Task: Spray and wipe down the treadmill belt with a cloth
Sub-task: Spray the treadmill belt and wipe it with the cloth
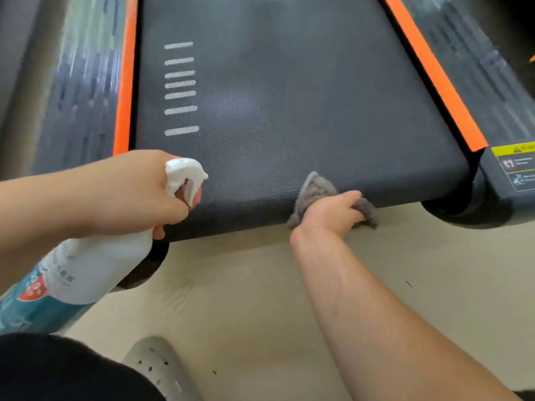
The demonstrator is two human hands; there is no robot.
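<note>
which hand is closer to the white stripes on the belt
Left. The left hand, gripping the spray bottle, is just on the near side of the white stripes. The right hand, gripping the grey cloth at the end of the belt, is farther off to their right.

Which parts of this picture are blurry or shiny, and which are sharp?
Head view: the side rails streak with blur and pale glare; the belt weave near the cloth is crisp; the spray bottle label is soft, close to the lens; the wide angle splays the orange strips.
</note>
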